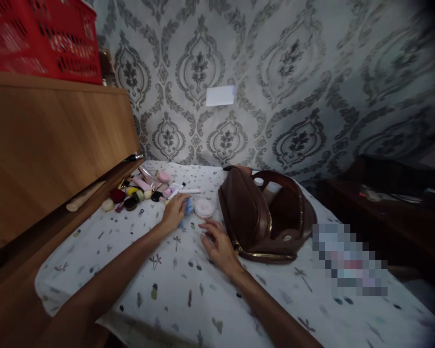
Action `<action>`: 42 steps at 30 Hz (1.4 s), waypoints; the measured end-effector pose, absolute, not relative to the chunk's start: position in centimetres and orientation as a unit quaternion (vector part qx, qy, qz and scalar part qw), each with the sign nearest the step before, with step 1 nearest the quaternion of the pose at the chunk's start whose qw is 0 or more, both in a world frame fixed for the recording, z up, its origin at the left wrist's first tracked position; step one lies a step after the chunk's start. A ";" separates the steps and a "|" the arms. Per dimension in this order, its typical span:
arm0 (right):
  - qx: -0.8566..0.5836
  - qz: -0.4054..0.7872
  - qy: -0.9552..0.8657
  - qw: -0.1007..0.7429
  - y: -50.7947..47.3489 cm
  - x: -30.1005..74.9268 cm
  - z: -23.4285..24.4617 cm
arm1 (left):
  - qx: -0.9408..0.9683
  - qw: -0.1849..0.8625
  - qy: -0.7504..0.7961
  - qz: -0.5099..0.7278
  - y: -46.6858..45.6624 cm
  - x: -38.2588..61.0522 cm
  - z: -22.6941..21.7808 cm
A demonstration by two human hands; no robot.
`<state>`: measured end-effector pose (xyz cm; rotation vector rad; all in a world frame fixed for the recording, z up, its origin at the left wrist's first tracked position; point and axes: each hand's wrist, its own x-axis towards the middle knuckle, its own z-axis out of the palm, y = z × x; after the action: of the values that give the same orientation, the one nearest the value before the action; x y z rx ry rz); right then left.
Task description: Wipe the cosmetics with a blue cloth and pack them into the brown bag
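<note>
My left hand (174,212) is closed on a small crumpled-looking blue item (189,207), partly hidden by the fingers; its kind is unclear. A round, pale pink compact-like case (204,209) lies just right of it. My right hand (220,245), fingers bent and apart, hovers or rests close in front of that case and holds nothing. Beside the right hand a brown zippered bag (244,208) lies open. Inside it are a white-capped container (258,181) and a pale tube or bottle (271,191). Cosmetics, among them a pink tube (141,182), are spread beyond my left hand.
A printed white cloth (181,280) covers the surface. At the left stands a wooden cabinet (58,145) with a red basket (43,43) on top. A blurred-out item (348,261) lies right of the bag. Patterned wallpaper (293,72) covers the wall behind.
</note>
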<state>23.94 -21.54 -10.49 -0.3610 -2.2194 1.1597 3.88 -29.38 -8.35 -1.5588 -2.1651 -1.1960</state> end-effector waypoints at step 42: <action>-0.137 0.436 -0.844 0.281 -22.1 24.3 -9.6 | -0.160 0.043 -0.970 -0.181 -32.9 -10.4 -0.3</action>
<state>24.35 -22.14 -9.56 -0.3662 -2.2620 1.1691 -10.44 -32.85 -0.35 -0.4880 -2.9651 -0.5531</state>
